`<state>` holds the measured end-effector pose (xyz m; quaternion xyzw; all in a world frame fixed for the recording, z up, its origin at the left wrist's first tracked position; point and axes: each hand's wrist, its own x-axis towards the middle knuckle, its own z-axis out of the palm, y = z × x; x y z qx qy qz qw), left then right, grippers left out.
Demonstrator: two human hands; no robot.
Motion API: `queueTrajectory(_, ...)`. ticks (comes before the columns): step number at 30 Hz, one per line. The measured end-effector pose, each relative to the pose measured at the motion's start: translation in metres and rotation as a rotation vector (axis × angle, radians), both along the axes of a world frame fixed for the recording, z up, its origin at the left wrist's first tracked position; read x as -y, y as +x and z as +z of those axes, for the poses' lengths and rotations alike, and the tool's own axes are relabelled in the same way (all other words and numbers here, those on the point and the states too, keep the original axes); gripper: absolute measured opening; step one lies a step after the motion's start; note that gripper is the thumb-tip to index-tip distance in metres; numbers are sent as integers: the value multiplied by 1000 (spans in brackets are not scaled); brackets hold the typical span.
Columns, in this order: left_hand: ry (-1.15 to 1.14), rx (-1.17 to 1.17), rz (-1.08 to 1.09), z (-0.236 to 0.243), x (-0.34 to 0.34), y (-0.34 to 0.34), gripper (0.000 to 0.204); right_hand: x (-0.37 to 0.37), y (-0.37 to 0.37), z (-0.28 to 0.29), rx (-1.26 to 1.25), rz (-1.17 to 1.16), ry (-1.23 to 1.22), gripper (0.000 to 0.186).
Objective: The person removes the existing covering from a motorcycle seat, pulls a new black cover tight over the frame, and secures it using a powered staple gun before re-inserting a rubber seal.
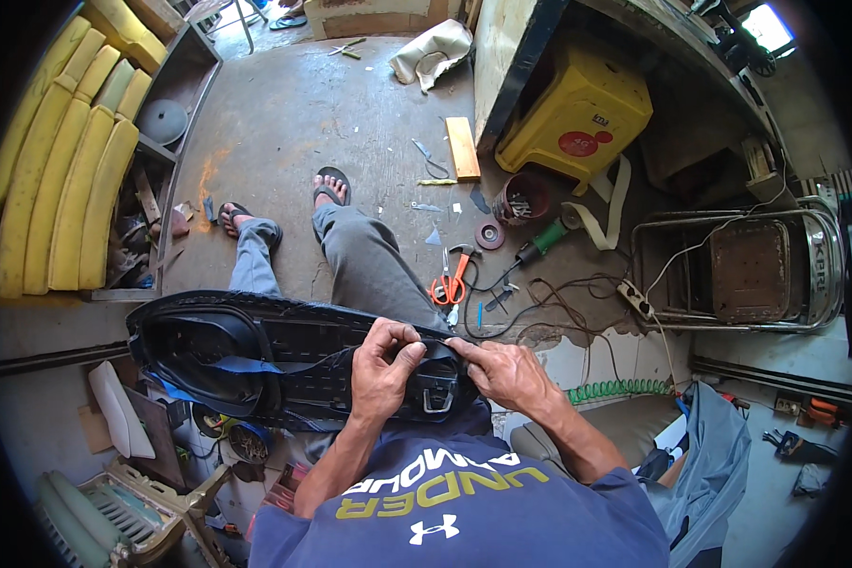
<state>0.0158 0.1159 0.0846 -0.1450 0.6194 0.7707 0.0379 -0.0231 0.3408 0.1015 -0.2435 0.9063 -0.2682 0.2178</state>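
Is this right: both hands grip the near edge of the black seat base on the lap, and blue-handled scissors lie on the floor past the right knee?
Almost. The head view shows both the left hand and right hand on the black seat base, but the scissors have orange handles, not blue.

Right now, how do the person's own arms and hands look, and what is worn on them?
Both hands are bare: left hand, right hand, no gloves, rings or watch visible. The forearms are uncovered; short blue sleeves of a T-shirt end near the upper arms.
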Motion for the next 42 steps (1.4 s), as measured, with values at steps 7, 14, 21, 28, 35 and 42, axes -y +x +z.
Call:
queueTrajectory(7,-193,-195,-101,15,-4,0,8,-22,19,-7,-5,-78,-52,46)
queueTrajectory(14,-272,-93,-131,22,-21,19,7,-19,26,-14,-6,-232,-447,36)
queueTrajectory(21,205,-57,34,2,-33,41,16,-5,-8,-1,-72,2,-260,36)
queueTrajectory(28,442,-43,116,-8,-32,40,15,7,-20,13,-108,137,-44,38)
queueTrajectory(35,617,-108,87,-7,-29,32,18,0,3,4,-187,44,21,42)
queueTrajectory(42,587,-104,23,8,-38,16,19,-12,40,-24,-194,-178,-68,47)
